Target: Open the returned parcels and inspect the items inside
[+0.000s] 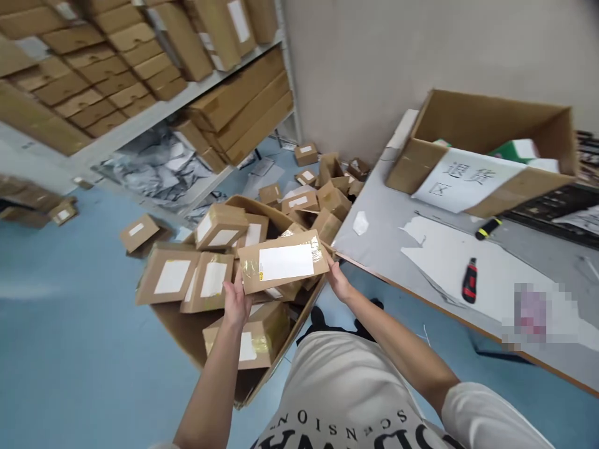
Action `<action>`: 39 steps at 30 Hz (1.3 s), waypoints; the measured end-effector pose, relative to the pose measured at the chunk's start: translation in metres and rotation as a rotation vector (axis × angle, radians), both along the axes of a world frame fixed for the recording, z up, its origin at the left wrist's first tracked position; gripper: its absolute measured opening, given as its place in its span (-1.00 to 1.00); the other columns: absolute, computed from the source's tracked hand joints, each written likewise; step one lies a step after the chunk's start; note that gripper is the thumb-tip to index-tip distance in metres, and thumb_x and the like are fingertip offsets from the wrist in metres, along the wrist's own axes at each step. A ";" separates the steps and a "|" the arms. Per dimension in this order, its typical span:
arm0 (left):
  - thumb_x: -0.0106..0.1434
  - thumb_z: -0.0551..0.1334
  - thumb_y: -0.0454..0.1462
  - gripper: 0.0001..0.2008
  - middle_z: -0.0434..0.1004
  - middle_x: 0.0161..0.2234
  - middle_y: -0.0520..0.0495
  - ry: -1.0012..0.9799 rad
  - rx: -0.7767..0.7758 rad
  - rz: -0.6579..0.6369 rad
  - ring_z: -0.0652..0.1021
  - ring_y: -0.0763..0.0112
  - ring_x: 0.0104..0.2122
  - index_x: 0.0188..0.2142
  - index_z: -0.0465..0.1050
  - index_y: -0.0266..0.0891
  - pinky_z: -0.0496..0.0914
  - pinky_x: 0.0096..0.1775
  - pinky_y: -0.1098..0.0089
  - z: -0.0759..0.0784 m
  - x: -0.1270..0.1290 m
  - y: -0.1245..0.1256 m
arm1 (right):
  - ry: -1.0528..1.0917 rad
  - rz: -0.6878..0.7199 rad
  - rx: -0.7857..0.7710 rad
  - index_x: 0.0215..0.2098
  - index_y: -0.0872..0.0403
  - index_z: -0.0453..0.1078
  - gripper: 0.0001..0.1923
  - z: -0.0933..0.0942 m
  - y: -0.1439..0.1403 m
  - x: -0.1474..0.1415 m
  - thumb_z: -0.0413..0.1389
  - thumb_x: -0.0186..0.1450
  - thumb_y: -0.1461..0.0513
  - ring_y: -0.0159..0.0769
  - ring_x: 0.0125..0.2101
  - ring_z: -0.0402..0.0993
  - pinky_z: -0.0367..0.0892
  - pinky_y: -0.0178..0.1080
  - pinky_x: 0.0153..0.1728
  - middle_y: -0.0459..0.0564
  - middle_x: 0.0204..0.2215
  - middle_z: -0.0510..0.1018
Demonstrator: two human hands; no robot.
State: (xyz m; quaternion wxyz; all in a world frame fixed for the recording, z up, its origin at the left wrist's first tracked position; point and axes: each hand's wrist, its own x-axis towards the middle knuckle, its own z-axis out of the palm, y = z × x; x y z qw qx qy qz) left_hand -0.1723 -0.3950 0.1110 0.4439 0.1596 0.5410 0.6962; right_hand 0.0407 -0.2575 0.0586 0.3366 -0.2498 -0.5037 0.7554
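I hold a flat brown cardboard parcel [283, 260] with a white label and clear tape in both hands. My left hand [236, 304] grips its lower left edge. My right hand [337, 280] grips its right end. The parcel is above a large open carton [187, 337] on the floor, which is heaped with several similar labelled parcels [168, 274].
A grey table [468, 262] on the right carries an open cardboard box [486, 149] with a paper sign, a red and black cutter [469, 280] and a yellow-tipped tool [488, 228]. Shelves [140, 118] stacked with boxes line the left. Loose parcels [322, 181] lie on the blue floor.
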 end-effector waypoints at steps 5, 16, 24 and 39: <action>0.14 -0.08 0.30 -0.18 0.15 0.26 -0.04 -0.020 -0.032 -0.236 0.09 0.12 0.29 0.24 0.14 -0.08 0.07 0.26 0.11 -0.015 0.090 0.091 | 0.068 -0.250 -0.058 0.28 -0.10 0.07 -0.15 -0.010 0.040 0.117 -0.21 0.18 -0.33 -0.12 0.29 -0.05 -0.07 0.02 0.26 -0.11 0.29 0.11; 0.15 -0.06 0.28 -0.18 0.17 0.26 -0.05 -0.141 0.024 -0.709 0.09 0.16 0.28 0.24 0.13 -0.12 0.02 0.26 0.18 -0.067 0.306 0.252 | -0.119 -0.709 -0.210 0.19 -0.08 0.11 -0.21 -0.053 0.097 0.340 -0.22 0.18 -0.33 -0.09 0.17 0.20 0.26 -0.02 0.07 -0.01 0.21 0.25; 0.19 -0.07 0.25 -0.24 0.23 0.23 -0.07 -0.145 -0.069 -0.818 0.15 0.15 0.26 0.21 0.20 -0.13 0.06 0.23 0.17 -0.096 0.347 0.299 | -0.091 -0.818 -0.314 0.18 -0.12 0.13 -0.27 -0.081 0.103 0.377 -0.17 0.19 -0.30 -0.10 0.19 0.17 0.24 -0.02 0.10 -0.03 0.20 0.27; 0.19 0.00 0.23 -0.28 0.26 0.21 -0.06 -0.190 -0.101 -0.953 0.19 0.11 0.25 0.21 0.19 -0.07 0.04 0.24 0.13 -0.122 0.341 0.329 | -0.194 -0.921 -0.315 0.22 -0.09 0.09 -0.22 -0.102 0.107 0.355 -0.21 0.20 -0.30 -0.15 0.16 0.25 0.25 -0.02 0.09 0.00 0.19 0.30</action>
